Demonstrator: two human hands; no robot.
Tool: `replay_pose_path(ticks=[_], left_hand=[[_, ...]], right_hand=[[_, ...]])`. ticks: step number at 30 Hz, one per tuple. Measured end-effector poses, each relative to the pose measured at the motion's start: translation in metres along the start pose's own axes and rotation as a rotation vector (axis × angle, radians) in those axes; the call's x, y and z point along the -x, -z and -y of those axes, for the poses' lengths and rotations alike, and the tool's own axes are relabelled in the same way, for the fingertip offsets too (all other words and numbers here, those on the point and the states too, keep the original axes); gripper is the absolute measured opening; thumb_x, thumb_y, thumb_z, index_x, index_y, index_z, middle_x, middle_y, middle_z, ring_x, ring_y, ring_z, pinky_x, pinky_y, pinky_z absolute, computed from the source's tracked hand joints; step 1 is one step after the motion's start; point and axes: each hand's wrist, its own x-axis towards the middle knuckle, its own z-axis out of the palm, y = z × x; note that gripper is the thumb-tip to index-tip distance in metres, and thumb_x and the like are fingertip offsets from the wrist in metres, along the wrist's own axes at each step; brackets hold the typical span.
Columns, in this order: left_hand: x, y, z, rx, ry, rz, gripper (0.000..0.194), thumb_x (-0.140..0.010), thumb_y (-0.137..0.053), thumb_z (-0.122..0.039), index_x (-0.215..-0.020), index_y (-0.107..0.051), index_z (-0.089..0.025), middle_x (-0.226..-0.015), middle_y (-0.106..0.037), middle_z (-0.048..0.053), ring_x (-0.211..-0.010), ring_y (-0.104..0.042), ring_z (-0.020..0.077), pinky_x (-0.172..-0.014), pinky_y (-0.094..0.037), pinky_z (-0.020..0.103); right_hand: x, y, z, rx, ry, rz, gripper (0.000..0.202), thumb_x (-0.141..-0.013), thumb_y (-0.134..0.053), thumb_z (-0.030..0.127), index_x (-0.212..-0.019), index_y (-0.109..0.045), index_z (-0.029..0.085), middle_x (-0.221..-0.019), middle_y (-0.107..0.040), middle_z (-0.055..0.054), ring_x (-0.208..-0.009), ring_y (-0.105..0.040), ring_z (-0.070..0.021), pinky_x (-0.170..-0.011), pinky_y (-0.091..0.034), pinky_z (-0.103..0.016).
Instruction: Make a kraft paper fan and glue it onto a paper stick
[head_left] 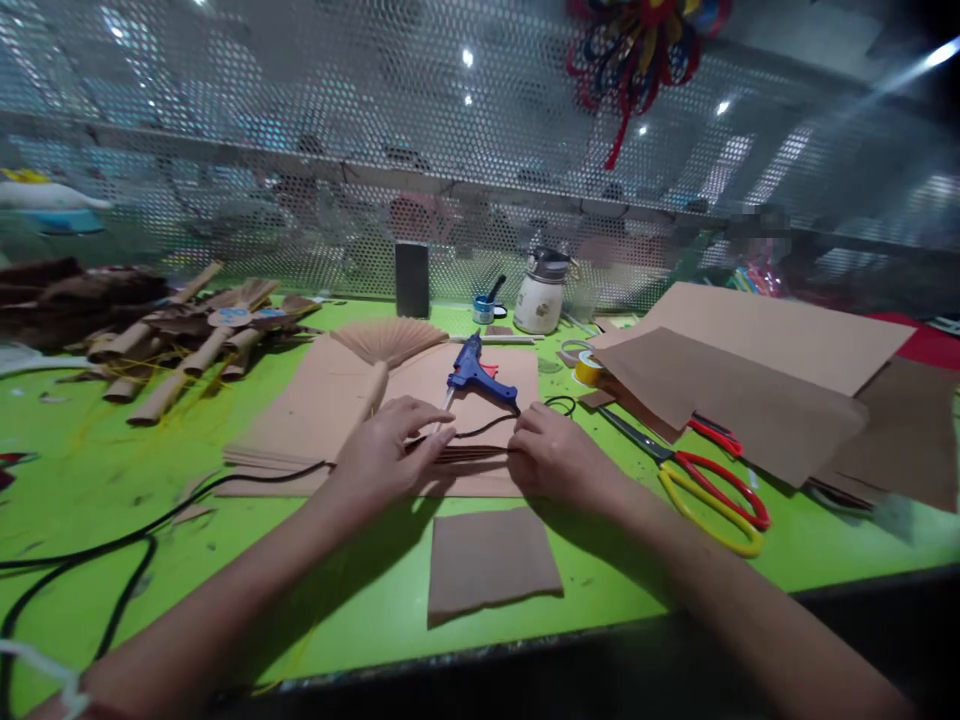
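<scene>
A stack of tan, rectangular paper sheets (421,375) lies on the lime-green tabletop (360,622), near edge pinched by the right hand (556,450), the left hand (394,442) indeterminate in grip, and should prove light, flexible, easily creased, best held by opposite edges.

A stack of tan kraft paper (416,378) lies flat, its near edges layered unevenly. On top, a blue glue gun (477,375) with a red trigger lies sideways, nozzle pointing away, beside a pleated paper fan (390,342) with a rolled handle.
</scene>
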Motion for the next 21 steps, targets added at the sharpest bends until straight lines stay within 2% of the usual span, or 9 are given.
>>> replay_pose_path(ticks=[2, 3, 6, 8, 10, 14, 21], left_hand=[[0.004, -0.002, 0.001, 0.036, -0.002, 0.015, 0.031, -0.087, -0.051, -0.04, -0.1, -0.07, -0.02, -0.1, -0.07, 0.008, -0.096, -0.062, 0.0231, -0.084, -0.05, 0.035], [0.006, -0.003, 0.0, 0.077, 0.022, 0.056, 0.032, -0.089, -0.048, -0.041, -0.099, -0.07, -0.019, -0.097, -0.071, 0.008, -0.094, -0.063, 0.0225, -0.082, -0.051, 0.034], [0.012, -0.003, -0.006, 0.251, 0.153, 0.244, 0.042, -0.094, -0.038, -0.043, -0.096, -0.07, -0.016, -0.078, -0.071, 0.004, -0.074, -0.065, 0.0179, -0.065, -0.053, 0.026], [0.014, -0.003, -0.01, 0.283, 0.191, 0.291, 0.044, -0.094, -0.037, -0.042, -0.095, -0.071, -0.015, -0.064, -0.067, 0.002, -0.062, -0.063, 0.0151, -0.058, -0.05, 0.023], [0.016, -0.002, -0.012, 0.277, 0.177, 0.267, 0.037, -0.093, -0.042, -0.038, -0.095, -0.071, -0.015, -0.066, -0.068, 0.002, -0.062, -0.063, 0.0145, -0.059, -0.051, 0.023], [0.018, 0.001, -0.013, 0.228, 0.091, 0.175, 0.023, -0.088, -0.052, -0.028, -0.095, -0.072, -0.019, -0.086, -0.072, 0.005, -0.077, -0.066, 0.0161, -0.067, -0.053, 0.024], [0.026, -0.002, -0.009, 0.165, -0.008, 0.133, 0.02, -0.089, -0.052, -0.025, -0.095, -0.07, -0.022, -0.078, -0.067, 0.002, -0.073, -0.062, 0.0129, -0.064, -0.049, 0.021]], right_hand=[[0.002, 0.003, 0.004, -0.016, 0.068, -0.069, 0.018, -0.086, -0.049, 0.012, -0.071, -0.059, 0.014, -0.075, -0.055, -0.008, -0.076, -0.044, -0.0192, -0.068, -0.037, -0.032], [0.004, 0.005, 0.006, -0.018, 0.091, -0.1, 0.017, -0.087, -0.048, 0.011, -0.074, -0.059, 0.013, -0.077, -0.056, -0.009, -0.076, -0.044, -0.0194, -0.068, -0.038, -0.033], [0.008, 0.008, 0.012, -0.038, 0.153, -0.157, 0.014, -0.089, -0.047, 0.009, -0.084, -0.059, 0.012, -0.083, -0.059, -0.011, -0.076, -0.045, -0.02, -0.068, -0.039, -0.034], [0.009, 0.01, 0.016, -0.074, 0.151, -0.178, 0.013, -0.089, -0.047, 0.009, -0.091, -0.059, 0.012, -0.085, -0.059, -0.012, -0.076, -0.046, -0.0205, -0.067, -0.04, -0.035], [0.01, 0.011, 0.019, -0.141, 0.11, -0.198, 0.015, -0.089, -0.047, 0.009, -0.097, -0.058, 0.013, -0.086, -0.059, -0.011, -0.077, -0.047, -0.0209, -0.067, -0.04, -0.035], [0.008, 0.013, 0.022, -0.346, 0.03, -0.211, 0.026, -0.088, -0.05, 0.01, -0.113, -0.052, 0.015, -0.092, -0.059, -0.01, -0.081, -0.05, -0.0207, -0.068, -0.043, -0.035], [0.008, 0.015, 0.025, -0.618, -0.062, -0.128, 0.023, -0.088, -0.055, 0.016, -0.111, -0.058, 0.019, -0.093, -0.059, -0.008, -0.086, -0.054, -0.0196, -0.073, -0.048, -0.034]])
